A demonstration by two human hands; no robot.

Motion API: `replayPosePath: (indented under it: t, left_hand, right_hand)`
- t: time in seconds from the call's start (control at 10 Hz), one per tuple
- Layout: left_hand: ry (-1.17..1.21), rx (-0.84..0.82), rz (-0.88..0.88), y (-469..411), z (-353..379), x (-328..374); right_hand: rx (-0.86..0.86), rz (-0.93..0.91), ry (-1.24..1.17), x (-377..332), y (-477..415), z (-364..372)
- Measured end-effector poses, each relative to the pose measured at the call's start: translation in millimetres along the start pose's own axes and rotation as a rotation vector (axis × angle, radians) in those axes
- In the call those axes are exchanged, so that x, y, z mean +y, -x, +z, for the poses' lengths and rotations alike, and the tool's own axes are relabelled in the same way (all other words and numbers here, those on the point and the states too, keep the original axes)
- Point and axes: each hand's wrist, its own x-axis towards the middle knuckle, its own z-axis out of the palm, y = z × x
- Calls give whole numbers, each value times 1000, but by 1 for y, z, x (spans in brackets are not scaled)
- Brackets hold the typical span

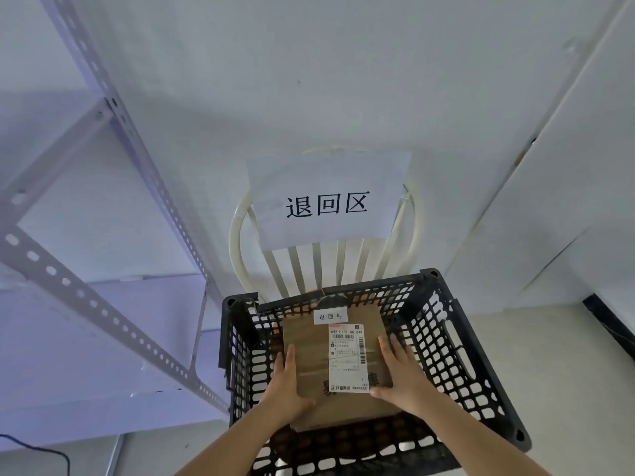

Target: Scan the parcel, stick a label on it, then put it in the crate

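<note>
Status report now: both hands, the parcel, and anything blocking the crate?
Left hand and right hand grip parcel by its sides. Parcel inside black crate, small white label already on top. Nothing in the way.

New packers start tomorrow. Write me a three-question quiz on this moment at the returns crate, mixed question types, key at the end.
1. True or false: the cardboard parcel already carries a small white label above its shipping waybill.
2. Multiple choice: How is the parcel held? A) left hand alone B) right hand alone C) left hand and right hand on opposite sides D) by no hand
3. Fill in: the parcel is inside the black perforated plastic ____, which sits in front of a white chair bearing a paper sign.

Key: 1 true; 2 C; 3 crate
</note>
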Motion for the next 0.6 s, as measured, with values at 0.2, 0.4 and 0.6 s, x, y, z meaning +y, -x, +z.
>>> replayPosePath:
  t: [0.2,0.4,0.6]
  left_hand:
    - [-153,50,165,44,-52,48]
    - [-315,207,268,111,-153,124]
    - [-426,365,320,194,-260,193]
  right_hand:
    - [112,-41,186,-53,35,-51]
    - [253,-163,217,-126,100,-160]
    - [393,-239,198,-195,180,-278]
